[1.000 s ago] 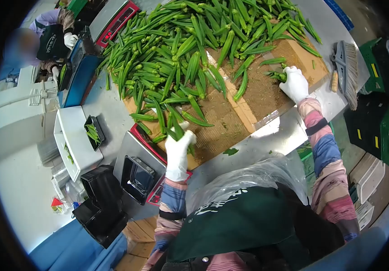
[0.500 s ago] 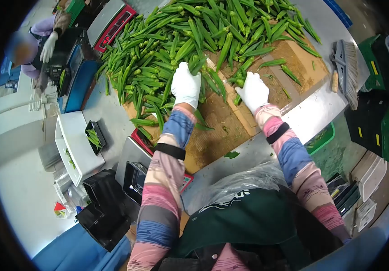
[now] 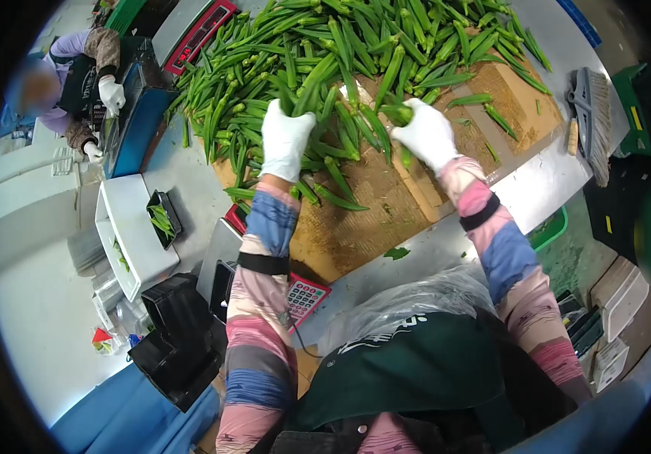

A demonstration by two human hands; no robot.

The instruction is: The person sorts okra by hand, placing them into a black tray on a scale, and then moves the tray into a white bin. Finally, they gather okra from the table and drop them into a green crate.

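Long green okra pods [image 3: 355, 53] heap on the far brown cardboard sheet [image 3: 374, 204]; my white-gloved left hand [image 3: 286, 140] and right hand [image 3: 425, 135] each clench a bunch. Gathering, I judge; lifting clear needs firm holds.

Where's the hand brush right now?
Head view: the brush lies far right on the table, just past the cardboard, right of the right hand gripping okra.

Gloves on left hand [image 3: 286, 140] and right hand [image 3: 425, 135]: matt cloth
Cardboard sheet [image 3: 355, 227]: rough, matt
Okra pods [image 3: 302, 60]: faintly glossy skin
Stacked trays [image 3: 178, 344]: glossy plastic
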